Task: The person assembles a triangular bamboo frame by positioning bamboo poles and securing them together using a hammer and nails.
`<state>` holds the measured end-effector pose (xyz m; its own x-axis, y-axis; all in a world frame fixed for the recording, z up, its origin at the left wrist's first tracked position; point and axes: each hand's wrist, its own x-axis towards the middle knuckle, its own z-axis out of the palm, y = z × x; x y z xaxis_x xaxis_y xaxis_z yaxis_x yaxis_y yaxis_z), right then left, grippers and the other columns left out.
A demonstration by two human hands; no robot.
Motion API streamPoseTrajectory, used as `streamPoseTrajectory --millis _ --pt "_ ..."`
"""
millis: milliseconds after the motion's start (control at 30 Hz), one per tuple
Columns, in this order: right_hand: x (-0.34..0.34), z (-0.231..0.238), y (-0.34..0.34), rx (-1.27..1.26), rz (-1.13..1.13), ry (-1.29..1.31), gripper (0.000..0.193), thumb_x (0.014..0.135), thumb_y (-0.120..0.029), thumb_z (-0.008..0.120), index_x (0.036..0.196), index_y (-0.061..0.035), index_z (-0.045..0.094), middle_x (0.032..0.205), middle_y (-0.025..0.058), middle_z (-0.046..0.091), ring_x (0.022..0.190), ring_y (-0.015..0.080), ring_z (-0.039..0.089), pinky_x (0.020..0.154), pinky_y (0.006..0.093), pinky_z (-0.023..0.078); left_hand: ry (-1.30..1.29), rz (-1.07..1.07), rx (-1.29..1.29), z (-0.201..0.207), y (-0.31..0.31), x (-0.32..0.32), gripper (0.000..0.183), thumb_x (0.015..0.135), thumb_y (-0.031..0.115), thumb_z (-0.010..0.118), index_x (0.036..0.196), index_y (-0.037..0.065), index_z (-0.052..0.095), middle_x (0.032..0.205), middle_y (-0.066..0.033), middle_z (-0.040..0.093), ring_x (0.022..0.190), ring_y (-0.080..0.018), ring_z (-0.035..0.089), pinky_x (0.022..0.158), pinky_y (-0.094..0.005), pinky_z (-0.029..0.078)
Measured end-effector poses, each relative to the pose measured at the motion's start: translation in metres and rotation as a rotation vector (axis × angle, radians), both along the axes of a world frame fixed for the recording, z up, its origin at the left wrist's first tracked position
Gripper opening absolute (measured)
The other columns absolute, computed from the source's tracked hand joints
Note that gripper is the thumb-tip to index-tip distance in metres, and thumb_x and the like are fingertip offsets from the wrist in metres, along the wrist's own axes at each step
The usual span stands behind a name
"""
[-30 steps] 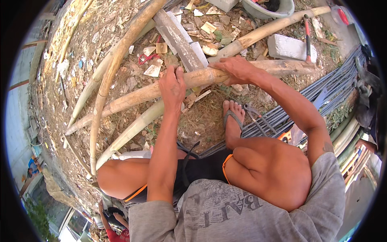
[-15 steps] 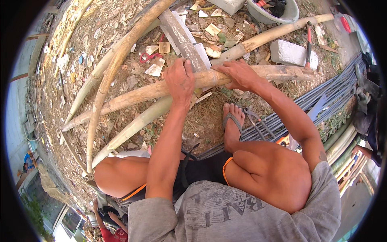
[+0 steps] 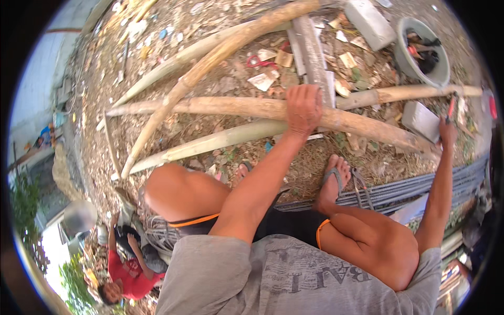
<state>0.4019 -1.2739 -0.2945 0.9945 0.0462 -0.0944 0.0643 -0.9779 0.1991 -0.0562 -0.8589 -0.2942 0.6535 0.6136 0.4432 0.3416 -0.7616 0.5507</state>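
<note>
My left hand [image 3: 304, 109] is closed over the middle of a tan bamboo pole [image 3: 236, 107], where it crosses a grey weathered board [image 3: 311, 52]. Off to the right, my right hand [image 3: 447, 134] has its fingers wrapped round the lower handle of a hammer [image 3: 451, 107] with a red and black handle. The hammer stands head up beside a pale concrete block [image 3: 420, 119], near the pole's right end. Other poles lie around, including a curved pole [image 3: 197, 71] crossing over at the left and a greener pole [image 3: 215, 138] just nearer to me.
A grey bucket [image 3: 447, 68] with dark things inside stands at the far right, beside another concrete block [image 3: 370, 23]. Steel bars [image 3: 378, 195] and a long-handled cutting tool [image 3: 361, 185] lie by my foot. A person in a red shirt [image 3: 126, 265] is at lower left. Scraps litter the ground.
My right hand has let go of the pole and reached right to grip the hammer. My left hand stays on the pole. The view has shifted, showing more of the person in red.
</note>
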Motion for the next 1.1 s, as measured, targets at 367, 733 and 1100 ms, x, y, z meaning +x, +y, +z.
streamPoseTrajectory --millis 367,733,1100 --pt "-0.001 0.043 -0.03 0.569 -0.158 -0.144 0.08 0.1 -0.063 0.066 0.154 -0.0045 0.058 0.105 0.0158 0.067 0.094 0.0306 0.063 0.087 0.0467 0.057 -0.095 -0.019 0.031 -0.007 -0.001 -0.013 0.017 0.088 0.011 0.077 0.103 0.006 0.068 0.096 -0.0119 0.063 0.098 -0.0343 0.062 0.095 -0.0473 0.049" --pt "-0.187 0.163 0.033 1.269 -0.167 -0.073 0.064 0.104 -0.05 0.067 0.15 -0.0061 0.056 0.087 0.0094 0.064 0.072 0.0221 0.062 0.072 0.041 0.057 0.035 0.033 -0.062 -0.005 0.0 -0.017 0.013 0.097 0.019 0.073 0.101 0.008 0.068 0.092 -0.0103 0.07 0.086 -0.0343 0.069 0.085 -0.0457 0.054" --pt "-0.398 0.143 0.108 0.785 0.319 0.493 0.033 0.115 -0.034 0.058 0.12 -0.0024 0.064 0.073 0.0189 0.062 0.067 0.0278 0.062 0.063 0.0443 0.047 -0.075 0.005 -0.085 -0.015 0.007 -0.017 0.012 0.098 0.018 0.075 0.105 0.009 0.075 0.096 -0.0139 0.071 0.089 -0.0381 0.071 0.076 -0.0506 0.056"
